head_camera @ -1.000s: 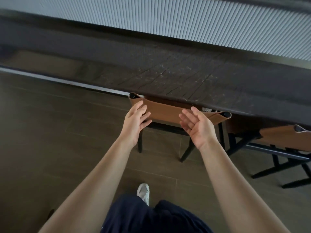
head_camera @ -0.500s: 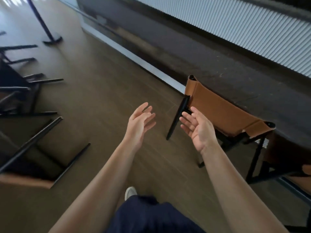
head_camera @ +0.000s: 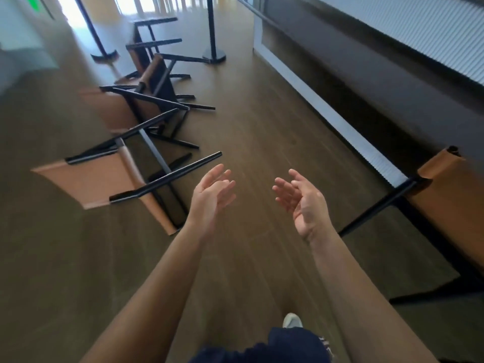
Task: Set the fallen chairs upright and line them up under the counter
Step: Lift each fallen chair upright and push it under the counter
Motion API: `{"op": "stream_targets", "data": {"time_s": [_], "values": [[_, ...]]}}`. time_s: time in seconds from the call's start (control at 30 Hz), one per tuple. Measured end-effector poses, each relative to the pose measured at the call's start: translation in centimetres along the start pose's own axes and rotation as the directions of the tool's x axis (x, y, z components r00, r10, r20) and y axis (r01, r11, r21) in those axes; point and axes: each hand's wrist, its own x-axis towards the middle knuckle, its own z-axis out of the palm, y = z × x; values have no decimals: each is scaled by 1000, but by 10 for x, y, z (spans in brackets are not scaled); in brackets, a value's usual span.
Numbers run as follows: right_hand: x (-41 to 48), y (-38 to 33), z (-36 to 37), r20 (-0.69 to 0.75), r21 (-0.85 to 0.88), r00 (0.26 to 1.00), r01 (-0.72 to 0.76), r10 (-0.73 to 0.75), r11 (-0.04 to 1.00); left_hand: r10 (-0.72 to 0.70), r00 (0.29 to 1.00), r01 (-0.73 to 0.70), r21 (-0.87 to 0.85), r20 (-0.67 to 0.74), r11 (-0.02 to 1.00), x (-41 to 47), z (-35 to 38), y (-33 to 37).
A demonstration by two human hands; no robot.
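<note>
The wood-plank floor (head_camera: 262, 127) runs away from me toward a bright opening, and the dark worktop (head_camera: 392, 74) lines the right side from 1 to 3 o'clock. The fallen chairs (head_camera: 152, 82) lie in a heap at 10 to 11 o'clock, well apart from the worktop, their black legs crossing so much that I cannot count them for certain. The nearest chair (head_camera: 86, 179) is on its side at 9 o'clock, and one of its legs (head_camera: 167, 176) points toward my left hand (head_camera: 212, 195), near it but not touching. Both hands are empty, fingers spread and relaxed, palms turned toward each other, the right hand (head_camera: 301, 203) level with the left. I judge this nearest chair is the one to take first, since it seems the least caught up in the others. I would grip the metal frame, not the tan sling, with one hand high on the back and one on a leg. Then I would tip it up over the feet nearest the floor and lift it clear before turning. It should go beside the upright chair (head_camera: 442, 200) tucked under the worktop at 3 o'clock, squared to it. The stanchion posts (head_camera: 213, 52) at 12 o'clock stand just beyond the heap, so swinging legs need watching.
</note>
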Motion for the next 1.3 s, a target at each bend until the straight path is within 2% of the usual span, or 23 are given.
{"op": "stream_targets", "data": {"time_s": [0.2, 0.43, 0.67, 0.8, 0.97, 1.07, 1.17, 1.3], "values": [[-26, 86, 121, 124, -61, 988, -87, 94, 994, 58, 988, -62, -24, -140, 998, -16, -146, 49], [-32, 131, 235, 293, -184, 937, -141, 191, 973, 122, 942, -145, -50, -313, 988, -12, -254, 87], [-2, 162, 346, 341, -203, 897, -223, 283, 953, 131, 897, -176, -69, -421, 982, 32, -332, 133], [11, 169, 415, 327, -250, 861, -319, 390, 914, 139, 880, -171, -30, -454, 985, 57, -379, 170], [24, 173, 506, 313, -315, 809, -406, 498, 858, 169, 831, -236, -61, -530, 970, 88, -448, 215], [26, 187, 553, 331, -310, 805, -400, 492, 863, 178, 822, -239, -43, -540, 970, 102, -488, 235], [30, 210, 589, 355, -304, 837, -318, 416, 898, 173, 832, -208, -8, -527, 978, 118, -528, 250], [32, 243, 636, 336, -248, 863, -305, 378, 919, 167, 861, -174, 30, -480, 984, 141, -586, 267]]}}
